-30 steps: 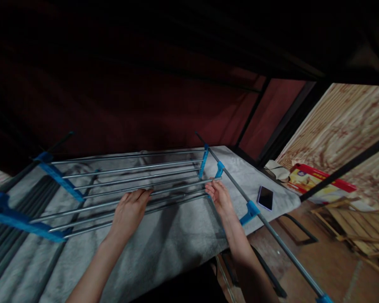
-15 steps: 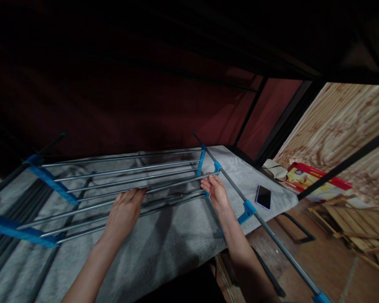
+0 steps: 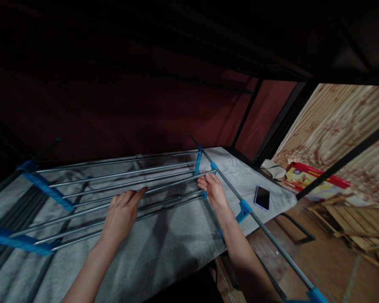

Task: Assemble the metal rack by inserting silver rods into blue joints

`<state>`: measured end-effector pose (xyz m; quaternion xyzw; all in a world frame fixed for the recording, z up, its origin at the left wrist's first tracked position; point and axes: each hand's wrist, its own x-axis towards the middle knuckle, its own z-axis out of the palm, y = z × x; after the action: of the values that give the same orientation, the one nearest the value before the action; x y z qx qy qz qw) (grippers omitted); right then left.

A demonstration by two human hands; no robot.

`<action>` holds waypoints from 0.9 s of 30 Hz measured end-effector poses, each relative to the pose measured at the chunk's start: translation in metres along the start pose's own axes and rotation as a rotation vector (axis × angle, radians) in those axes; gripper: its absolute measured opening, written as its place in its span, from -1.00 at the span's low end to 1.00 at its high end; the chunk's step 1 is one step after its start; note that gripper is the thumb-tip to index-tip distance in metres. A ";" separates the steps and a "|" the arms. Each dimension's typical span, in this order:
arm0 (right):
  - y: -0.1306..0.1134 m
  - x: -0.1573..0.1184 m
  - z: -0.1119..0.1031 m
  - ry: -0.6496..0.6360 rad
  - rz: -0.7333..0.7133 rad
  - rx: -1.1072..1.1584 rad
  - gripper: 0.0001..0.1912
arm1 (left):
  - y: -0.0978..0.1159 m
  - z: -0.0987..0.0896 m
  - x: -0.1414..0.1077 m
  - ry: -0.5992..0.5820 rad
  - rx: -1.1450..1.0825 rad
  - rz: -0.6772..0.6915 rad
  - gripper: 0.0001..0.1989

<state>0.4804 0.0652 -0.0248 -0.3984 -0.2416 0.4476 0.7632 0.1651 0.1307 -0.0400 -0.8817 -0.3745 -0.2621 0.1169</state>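
A rack of grey metal tubes with blue plastic connectors lies across a bed or table covered with grey cloth. My left hand is closed over a metal tube near the rack's middle. At that tube's right end, my right hand pinches it between thumb and fingers, close to a small blue connector. This connector sits on a long side pole that runs toward me on the right. Blue end brackets hold the tubes' left ends. My palms hide parts of the tubes.
A phone lies on the grey cloth to the right. Several loose dark tubes rest at the left. Beyond the right edge are a red and yellow box and a folded wooden piece. A dark frame post stands behind.
The view has shifted slightly, so the rack sits a little further left and lower. Both hands keep their hold on the tube, with hardly any movement along it.
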 end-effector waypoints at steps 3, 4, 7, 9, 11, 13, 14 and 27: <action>0.002 0.003 0.000 -0.010 0.012 -0.019 -0.71 | 0.001 0.000 0.001 0.002 0.036 -0.006 -0.51; 0.002 0.003 0.000 -0.008 0.012 -0.027 -0.70 | 0.001 0.000 0.001 0.001 0.046 -0.008 -0.50; 0.003 0.002 -0.001 0.014 -0.004 -0.088 -0.67 | 0.001 0.000 0.000 -0.015 0.067 0.003 -0.50; 0.001 0.001 -0.002 0.027 -0.028 -0.153 -0.66 | 0.000 -0.002 0.000 -0.017 0.070 0.012 -0.50; -0.002 0.001 -0.005 0.036 -0.063 -0.214 -0.66 | 0.000 -0.004 0.001 -0.001 0.076 0.007 -0.50; -0.004 0.002 -0.010 0.062 -0.116 -0.275 -0.66 | -0.001 -0.007 0.004 0.016 0.090 -0.008 -0.51; -0.003 0.003 -0.014 0.086 -0.150 -0.317 -0.67 | -0.002 -0.008 0.006 0.022 0.098 -0.016 -0.51; 0.000 0.019 -0.033 0.199 -0.345 -0.446 -0.56 | 0.021 -0.017 0.016 -0.017 0.169 -0.040 -0.47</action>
<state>0.5132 0.0692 -0.0433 -0.5513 -0.3222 0.2061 0.7415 0.1831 0.1187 -0.0168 -0.8632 -0.4140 -0.2241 0.1825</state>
